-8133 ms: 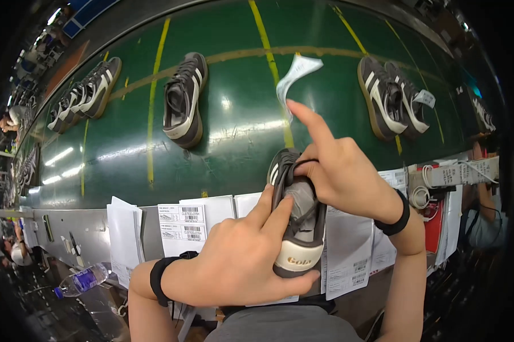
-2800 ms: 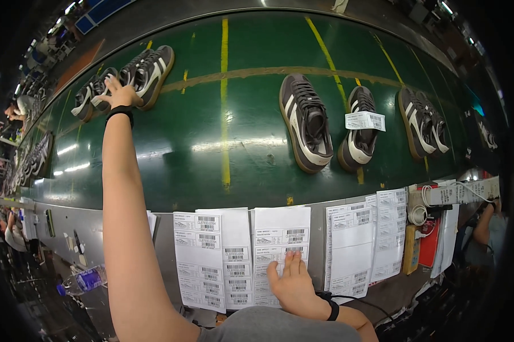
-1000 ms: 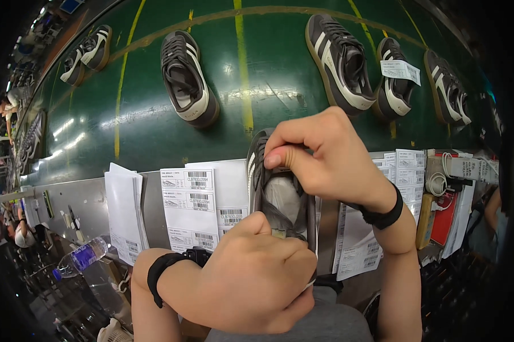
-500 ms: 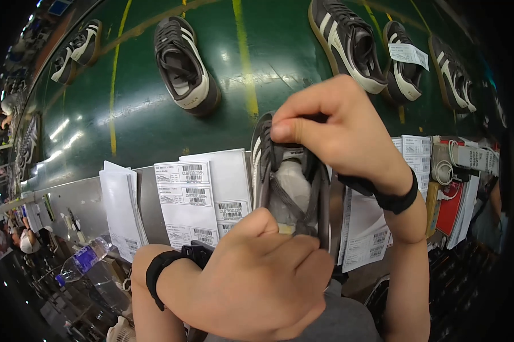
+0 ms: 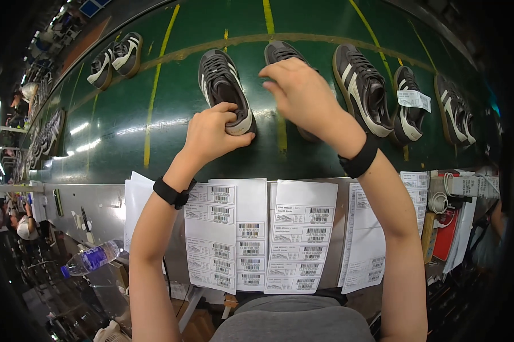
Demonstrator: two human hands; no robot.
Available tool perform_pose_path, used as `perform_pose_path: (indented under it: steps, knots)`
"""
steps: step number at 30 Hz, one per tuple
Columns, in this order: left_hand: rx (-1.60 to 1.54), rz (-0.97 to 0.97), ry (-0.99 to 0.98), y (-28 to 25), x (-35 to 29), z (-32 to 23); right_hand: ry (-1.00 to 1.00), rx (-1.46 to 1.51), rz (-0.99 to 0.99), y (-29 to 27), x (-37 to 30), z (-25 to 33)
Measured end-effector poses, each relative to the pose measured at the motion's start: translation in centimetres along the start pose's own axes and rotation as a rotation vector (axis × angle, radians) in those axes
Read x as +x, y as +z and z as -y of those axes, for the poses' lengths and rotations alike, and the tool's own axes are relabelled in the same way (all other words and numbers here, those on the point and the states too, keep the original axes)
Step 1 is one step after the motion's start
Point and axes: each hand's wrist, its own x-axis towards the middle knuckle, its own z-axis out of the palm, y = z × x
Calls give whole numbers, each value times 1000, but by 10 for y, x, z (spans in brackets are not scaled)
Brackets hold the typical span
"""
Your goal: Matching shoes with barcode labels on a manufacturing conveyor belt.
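My left hand point(image 5: 214, 134) grips the heel of a dark grey sneaker point(image 5: 216, 71) with white stripes, thumb outside the white heel patch and fingers at the collar. The sneaker rests on the green surface, toe pointing away. To its right lies a matching sneaker point(image 5: 281, 51), mostly hidden under my right hand point(image 5: 308, 94). The thumb and index finger of my right hand are apart, with nothing visible between them; whether the hand touches that sneaker I cannot tell.
More sneakers point(image 5: 360, 80) stand to the right, one sneaker point(image 5: 408, 117) bearing a paper label point(image 5: 413, 100). Another pair point(image 5: 126, 54) is far left. Label sheets point(image 5: 300, 239) hang along the near edge. A bottle point(image 5: 94, 257) lies lower left; cables point(image 5: 438, 202) sit at right.
The sneaker my hands held close to me is now on the green surface under my right hand. My left hand has moved forward onto the neighbouring sneaker's heel. The view has shifted.
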Motion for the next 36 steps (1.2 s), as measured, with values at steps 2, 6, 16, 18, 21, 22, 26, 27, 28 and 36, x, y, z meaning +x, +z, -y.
perform_pose_path:
  steps: [2,6,16,18,21,22,26,27,28,36]
  knots:
    - [-23,42,-12,-14,5,-27,-48,142,-10,5,-5,10]
    - [-180,178,165,-69,-25,-91,-67,241,85,-19,-21,51]
    - [-524,366,30,-101,-67,-149,131,588,224,-56,-47,75]
    - [-536,370,4,-99,-69,-147,282,740,265,-47,-44,70]
    - [-498,413,16,-99,-68,-145,519,842,436,-41,-42,58]
    - [-504,421,16,-98,-68,-145,570,950,439,-37,-45,55]
    - [-526,395,-13,-100,-67,-148,644,898,526,-40,-40,54]
    - [-515,429,-46,-102,-66,-149,641,903,532,-40,-41,56]
    - [-512,427,-58,-99,-68,-149,400,744,384,-40,-43,60]
    - [60,95,-198,-80,-133,-95,-92,176,711,-119,10,33]
